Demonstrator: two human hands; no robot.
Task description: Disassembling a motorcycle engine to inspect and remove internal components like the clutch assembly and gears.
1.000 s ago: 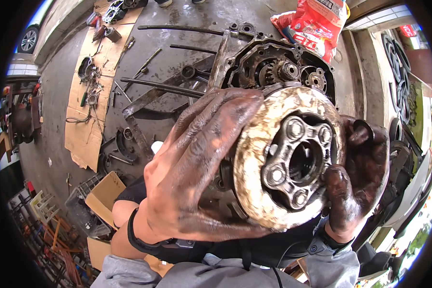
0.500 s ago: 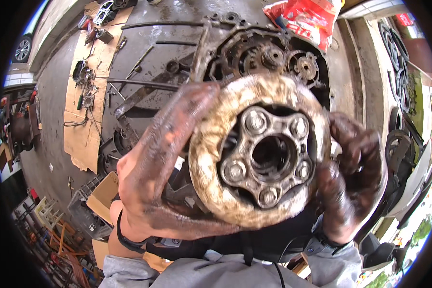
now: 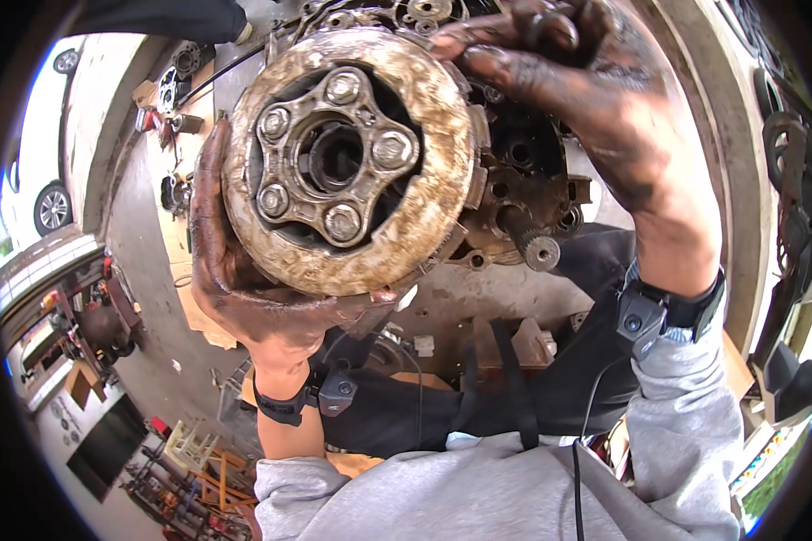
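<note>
Grey concrete floor (image 3: 153,270) of a workshop fills the background, with sheets of cardboard (image 3: 209,317) lying on it and small tools and parts scattered at the upper left; a parked car (image 3: 50,206) shows at the far left. Behind the hands sits an open engine case (image 3: 523,194), dirty and dark, with a small toothed shaft (image 3: 539,251) sticking out at its lower right. In front of the case, in the upper middle of the view, is the clutch assembly (image 3: 347,162): a round, worn, pale disc stack with a five-armed metal plate (image 3: 334,155) in its centre, carrying five bolts around a centre hole. The left hand (image 3: 244,288), very greasy, is closed around the lower left rim of the clutch assembly and supports it from below. The right hand (image 3: 595,99), also black with grease, grips the upper right rim, fingers (image 3: 478,59) curled over the edge. Both wrists carry a black strap with a small device, and grey sleeves (image 3: 677,433) come from the lower edge.
</note>
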